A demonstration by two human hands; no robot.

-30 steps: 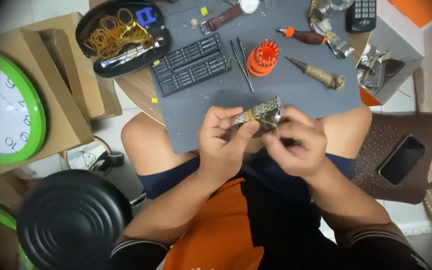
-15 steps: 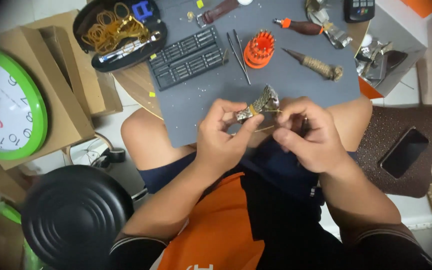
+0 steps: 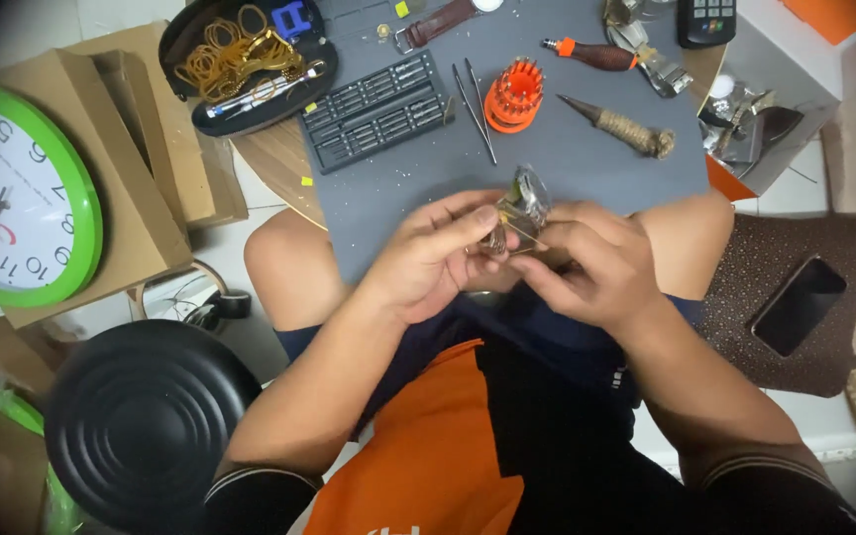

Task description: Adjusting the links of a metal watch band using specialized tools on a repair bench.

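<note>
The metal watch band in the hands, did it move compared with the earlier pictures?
Yes. The metal watch band now stands more upright between the left hand and right hand, its top nearer the orange screwdriver holder than before.

Bare grey mat [image 3: 418, 183] lies open before the hands, hemmed by bit tray [image 3: 376, 109], tweezers [image 3: 475, 97] and awl [image 3: 618, 127].

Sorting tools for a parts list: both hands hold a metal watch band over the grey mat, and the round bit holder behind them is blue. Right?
Not quite. The head view shows the bit holder is orange, not blue. The rest holds: left hand and right hand hold the metal watch band over the grey mat.
</note>
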